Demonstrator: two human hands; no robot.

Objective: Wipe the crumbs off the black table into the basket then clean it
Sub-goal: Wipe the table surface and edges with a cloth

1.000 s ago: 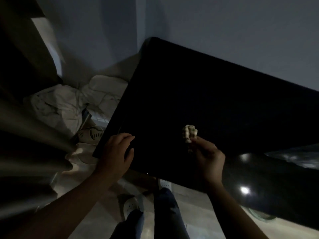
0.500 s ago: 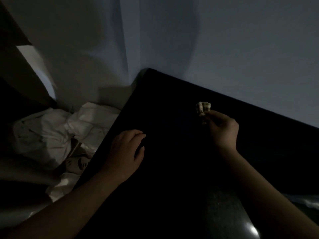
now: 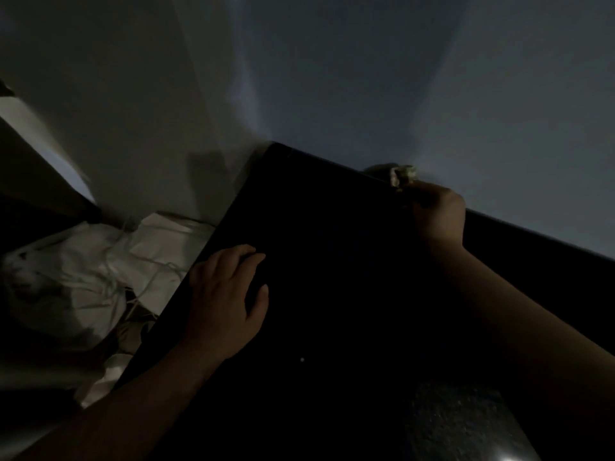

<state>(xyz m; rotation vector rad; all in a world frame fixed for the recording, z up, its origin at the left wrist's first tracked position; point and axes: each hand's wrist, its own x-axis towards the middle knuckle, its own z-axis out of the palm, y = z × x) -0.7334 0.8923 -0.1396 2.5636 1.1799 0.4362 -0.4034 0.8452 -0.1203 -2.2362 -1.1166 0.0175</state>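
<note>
At the far edge: right hand [image 3: 439, 211] pinches one pale crumpled wad [image 3: 402, 176], fingers curled round it, close by the wall [image 3: 432, 78].
Near left edge: left hand [image 3: 226, 297] lies flat, fingers straight, on the black surface [image 3: 332, 227].
Surface: smooth, matt, square-cornered; one tiny pale speck [image 3: 302, 360] towards the front.
Floor, left: rumpled white sheeting [image 3: 100, 267], count unclear.
Hard to make out: grainy grey patch [image 3: 459, 424], lower right, cut off.

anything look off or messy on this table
One pale speck, likely a crumb, sits alone on the black table, nearer the camera than the left hand resting flat on it. The right hand pinches a crumpled wad at the far edge. The dim light hides anything else.
</note>
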